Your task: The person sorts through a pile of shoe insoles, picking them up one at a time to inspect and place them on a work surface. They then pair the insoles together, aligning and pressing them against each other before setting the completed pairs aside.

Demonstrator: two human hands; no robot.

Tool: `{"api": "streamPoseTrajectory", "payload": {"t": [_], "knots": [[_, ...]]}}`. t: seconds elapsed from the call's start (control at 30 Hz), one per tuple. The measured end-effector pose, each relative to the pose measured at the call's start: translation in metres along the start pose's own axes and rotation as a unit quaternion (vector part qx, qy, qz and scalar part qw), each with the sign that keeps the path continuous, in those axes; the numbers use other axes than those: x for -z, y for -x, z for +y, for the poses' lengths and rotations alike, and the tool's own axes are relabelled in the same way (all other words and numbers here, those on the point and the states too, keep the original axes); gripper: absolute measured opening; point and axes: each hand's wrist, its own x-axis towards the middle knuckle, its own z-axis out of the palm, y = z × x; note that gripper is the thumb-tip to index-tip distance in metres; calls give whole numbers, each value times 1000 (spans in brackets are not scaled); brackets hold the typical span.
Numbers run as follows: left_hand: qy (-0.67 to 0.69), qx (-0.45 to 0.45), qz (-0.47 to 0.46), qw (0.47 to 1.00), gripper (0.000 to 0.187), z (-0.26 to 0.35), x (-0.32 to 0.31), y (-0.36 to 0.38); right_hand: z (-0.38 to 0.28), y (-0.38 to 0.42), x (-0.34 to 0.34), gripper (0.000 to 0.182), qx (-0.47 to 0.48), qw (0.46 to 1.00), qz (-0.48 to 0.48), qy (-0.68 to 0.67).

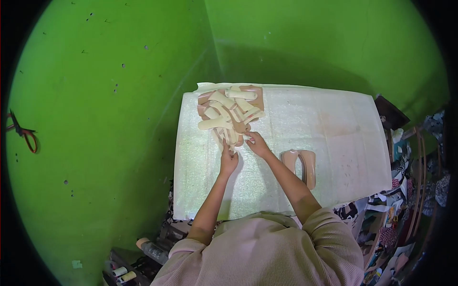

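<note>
Head view: we see the pile of pieces on the tabletop, its near edge at the bent fingers of left hand and right hand; whether they pinch, we cannot tell.

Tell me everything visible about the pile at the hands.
The pile is a loose heap of cream and tan strips, many rounded at the ends, overlapping at mixed angles. Material unclear, perhaps leathery. It lies far left on the white table; the left hand and right hand appear to touch its near edge.
</note>
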Motion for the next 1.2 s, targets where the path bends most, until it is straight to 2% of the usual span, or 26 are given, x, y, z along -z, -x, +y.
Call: {"api": "streamPoseTrajectory", "payload": {"t": [0.13, 0.23, 0.33, 0.43, 0.53, 0.63, 0.7, 0.73, 0.8, 0.9, 1.0, 1.1, 1.2], "knots": [[28, -1, 12, 1000, 80, -11, 9, 0, 6, -22, -13, 34, -46, 998, 3, -48], [41, 15, 12, 999, 81, -16, 14, 0, 8, -33, -10, 32, -71, 997, -22, -31], [55, 31, 6, 998, 81, -18, 15, -2, 14, -37, -11, 30, -59, 997, -14, 41], [78, 39, -8, 996, 81, -17, 13, -4, 34, -45, -20, 29, -17, 999, -9, -42], [83, 37, -16, 996, 80, -15, 10, -5, 29, -42, -20, 31, -27, 998, -27, -49], [100, 46, -23, 994, 78, -9, 9, -3, 4, -37, -10, 31, -192, 972, -58, -126], [121, 60, -32, 990, 75, -7, 9, -1, -7, -35, -6, 31, -267, 935, -55, -228], [161, 86, -40, 982, 72, -7, 11, -1, -10, -33, -4, 32, -304, 910, -54, -278], [240, 137, -56, 959, 66, -4, 15, -1, -16, -30, -1, 31, -296, 907, -58, -292], [422, 238, -29, 874, 53, 6, 17, -2, -22, -27, 2, 31, -291, 903, -59, -311], [524, 278, -30, 805, 41, 2, 19, -7, -33, -26, 9, 31, -297, 899, -69, -314], [547, 262, -50, 794, 37, -3, 19, -16, -39, -24, 13, 33, -298, 883, -83, -353], [494, 239, -36, 835, 36, -1, 20, -33, -42, -19, 14, 34, -295, 868, -83, -390]]}}
